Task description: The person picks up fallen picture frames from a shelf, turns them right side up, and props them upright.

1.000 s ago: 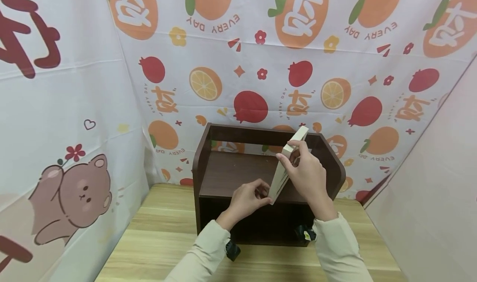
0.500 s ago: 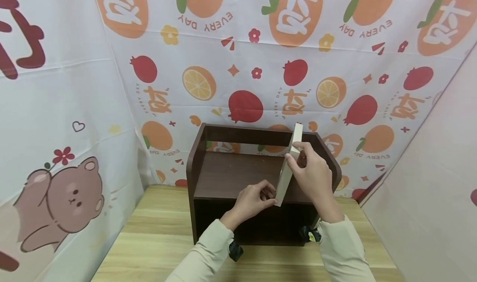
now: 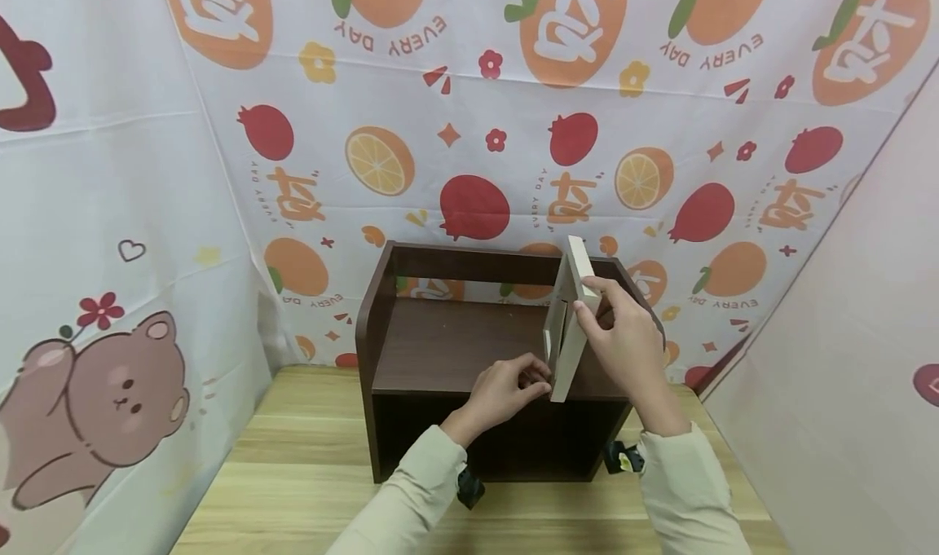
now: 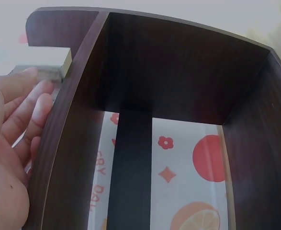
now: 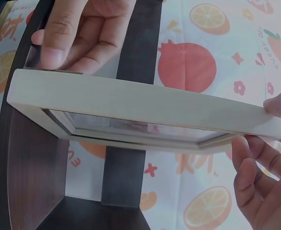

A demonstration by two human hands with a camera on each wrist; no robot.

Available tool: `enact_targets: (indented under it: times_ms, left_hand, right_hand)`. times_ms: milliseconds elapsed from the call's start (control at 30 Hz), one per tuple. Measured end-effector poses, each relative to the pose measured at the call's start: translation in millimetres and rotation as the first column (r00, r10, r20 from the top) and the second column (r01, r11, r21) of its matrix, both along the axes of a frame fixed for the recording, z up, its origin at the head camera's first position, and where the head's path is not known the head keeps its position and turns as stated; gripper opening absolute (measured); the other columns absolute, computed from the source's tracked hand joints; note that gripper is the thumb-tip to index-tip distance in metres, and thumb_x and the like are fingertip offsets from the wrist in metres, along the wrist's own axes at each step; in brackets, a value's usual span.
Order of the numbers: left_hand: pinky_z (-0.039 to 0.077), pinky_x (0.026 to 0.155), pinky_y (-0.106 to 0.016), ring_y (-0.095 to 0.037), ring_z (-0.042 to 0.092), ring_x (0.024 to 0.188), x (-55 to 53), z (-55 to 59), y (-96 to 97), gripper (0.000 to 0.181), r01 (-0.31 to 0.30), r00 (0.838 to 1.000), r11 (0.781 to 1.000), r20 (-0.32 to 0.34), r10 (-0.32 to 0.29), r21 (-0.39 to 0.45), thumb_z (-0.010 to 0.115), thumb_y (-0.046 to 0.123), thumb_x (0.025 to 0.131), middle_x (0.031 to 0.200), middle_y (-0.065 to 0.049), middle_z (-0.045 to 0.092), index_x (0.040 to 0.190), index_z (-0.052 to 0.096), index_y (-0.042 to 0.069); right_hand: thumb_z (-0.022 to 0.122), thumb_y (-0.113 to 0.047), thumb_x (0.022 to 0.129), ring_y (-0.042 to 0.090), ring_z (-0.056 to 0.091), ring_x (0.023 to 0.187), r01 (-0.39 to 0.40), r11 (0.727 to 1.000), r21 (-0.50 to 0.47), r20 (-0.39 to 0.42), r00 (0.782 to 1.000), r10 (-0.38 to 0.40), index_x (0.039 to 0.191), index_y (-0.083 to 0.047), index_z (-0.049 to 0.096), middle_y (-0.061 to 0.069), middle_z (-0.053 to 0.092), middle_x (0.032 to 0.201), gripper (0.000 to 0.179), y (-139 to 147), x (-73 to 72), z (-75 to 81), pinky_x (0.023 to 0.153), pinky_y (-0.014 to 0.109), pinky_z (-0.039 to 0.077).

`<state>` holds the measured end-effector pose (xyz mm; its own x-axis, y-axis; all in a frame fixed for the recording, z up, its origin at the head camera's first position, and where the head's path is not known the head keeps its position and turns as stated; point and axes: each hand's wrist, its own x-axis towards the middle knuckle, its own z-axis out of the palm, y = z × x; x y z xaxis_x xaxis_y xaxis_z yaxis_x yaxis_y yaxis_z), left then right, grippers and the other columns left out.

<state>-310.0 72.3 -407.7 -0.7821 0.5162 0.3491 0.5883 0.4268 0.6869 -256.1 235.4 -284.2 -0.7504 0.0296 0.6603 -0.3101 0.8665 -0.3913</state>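
A cream picture frame (image 3: 575,347) with a clear pane stands on edge, tilted, over the right part of the dark brown shelf's upper board (image 3: 455,339). My right hand (image 3: 625,335) pinches its upper near corner between thumb and fingers; the right wrist view shows this grip at one end of the frame (image 5: 130,99). At the lower near end, my left hand (image 3: 506,394) has curled fingers and thumb at the frame's left face. In the left wrist view, the left hand's (image 4: 11,143) thumb and fingertips pinch at the frame's end (image 4: 49,57), beside the shelf board.
The shelf unit has raised side panels (image 3: 377,310) and a dark lower compartment (image 3: 506,445). It stands on a wooden table (image 3: 293,457). Fruit-printed cloth (image 3: 411,90) hangs behind it, and a bear-printed cloth (image 3: 139,384) hangs on the left.
The frame has swung from leaning right to nearly straight, turning its left face into view. Both hands have moved slightly right relative to the shelf. The head view has shifted a little right.
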Motion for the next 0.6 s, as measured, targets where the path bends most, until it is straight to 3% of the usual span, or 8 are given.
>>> enact_targets:
  times_ms: [400,600]
  left_hand:
    - [0.044,0.063,-0.020,0.005,0.057,0.069,-9.5,-2.2,12.6,0.024,-0.051,0.999,0.998,0.010,0.052,-0.048,0.069,0.045,0.086,0.087,0.017,0.070,0.104,0.067,0.028]
    - [0.044,0.064,-0.020,0.005,0.057,0.070,-11.2,-4.2,15.5,0.026,-0.049,0.999,0.999,0.007,0.049,-0.019,0.070,0.045,0.084,0.086,0.018,0.069,0.103,0.067,0.029]
  right_hand:
    - [0.064,-0.019,0.093,0.013,0.045,0.057,-0.015,1.000,-0.018,-0.018,1.000,0.015,0.126,-0.014,0.061,0.004,0.052,0.072,0.033,13.7,-4.0,-4.4,0.048,0.025,0.035]
    - [0.064,-0.020,0.093,0.013,0.046,0.059,-0.004,1.000,-0.012,-0.020,1.000,0.004,0.126,-0.015,0.061,0.004,0.053,0.073,0.033,18.3,-5.2,-6.9,0.050,0.025,0.036]
